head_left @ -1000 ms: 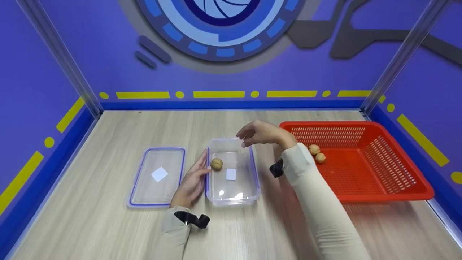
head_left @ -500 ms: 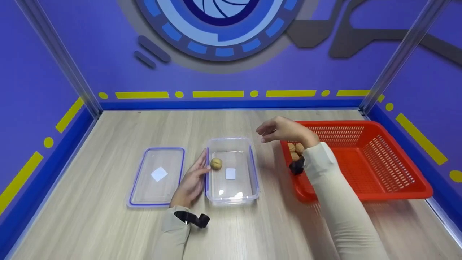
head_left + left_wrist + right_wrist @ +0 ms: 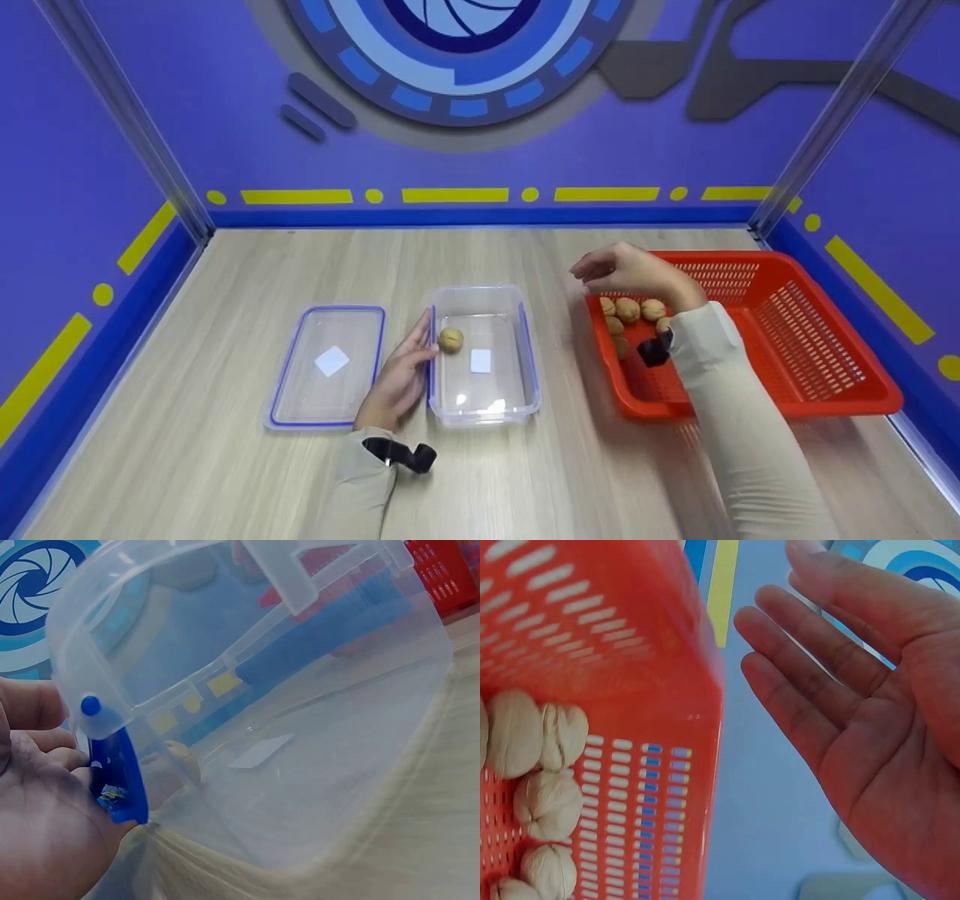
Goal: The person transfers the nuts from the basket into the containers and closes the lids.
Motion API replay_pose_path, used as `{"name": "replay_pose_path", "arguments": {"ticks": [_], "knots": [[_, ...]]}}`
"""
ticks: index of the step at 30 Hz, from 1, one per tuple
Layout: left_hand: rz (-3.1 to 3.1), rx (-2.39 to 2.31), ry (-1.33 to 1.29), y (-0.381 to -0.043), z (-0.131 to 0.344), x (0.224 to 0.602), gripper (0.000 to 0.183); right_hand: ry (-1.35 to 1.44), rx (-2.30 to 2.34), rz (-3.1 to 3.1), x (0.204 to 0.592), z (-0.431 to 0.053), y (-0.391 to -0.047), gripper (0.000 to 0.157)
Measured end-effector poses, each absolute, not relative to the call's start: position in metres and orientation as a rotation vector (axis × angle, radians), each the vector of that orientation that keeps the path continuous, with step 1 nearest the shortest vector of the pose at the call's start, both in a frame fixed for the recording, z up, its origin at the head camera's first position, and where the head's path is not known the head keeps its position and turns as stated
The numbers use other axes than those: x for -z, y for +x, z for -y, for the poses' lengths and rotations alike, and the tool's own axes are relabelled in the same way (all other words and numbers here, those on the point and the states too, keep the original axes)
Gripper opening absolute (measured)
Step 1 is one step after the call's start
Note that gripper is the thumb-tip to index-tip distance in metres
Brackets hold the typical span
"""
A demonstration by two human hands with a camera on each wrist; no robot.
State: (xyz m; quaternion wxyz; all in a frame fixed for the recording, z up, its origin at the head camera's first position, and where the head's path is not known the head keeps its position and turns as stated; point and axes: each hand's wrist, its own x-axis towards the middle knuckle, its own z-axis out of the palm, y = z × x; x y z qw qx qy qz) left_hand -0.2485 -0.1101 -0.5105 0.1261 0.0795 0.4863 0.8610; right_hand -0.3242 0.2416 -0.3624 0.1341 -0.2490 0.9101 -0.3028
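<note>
My left hand [image 3: 396, 379] grips the box [image 3: 487, 391], one walnut [image 3: 450, 340] inside; my empty right hand [image 3: 630, 270] hovers, relaxed, by the basket [image 3: 832, 407] of walnuts [image 3: 628, 310].

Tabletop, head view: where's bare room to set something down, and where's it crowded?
Free on the table: the strip between the clear box and red basket; behind box and lid, up to the back wall; left of the lid.
Crowded: the lid-box gap, with the left hand in it; the basket's left end, holding walnuts.
</note>
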Motion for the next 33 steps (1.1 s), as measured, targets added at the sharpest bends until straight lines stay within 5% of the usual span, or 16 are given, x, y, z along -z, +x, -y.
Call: {"name": "replay_pose_path", "arguments": {"ticks": [33], "knots": [[-1.443,-2.491,0.180,-0.248,0.111,0.510,0.070,-0.580,0.820,-2.595,0.396,-0.294,-0.316,0.036]]}}
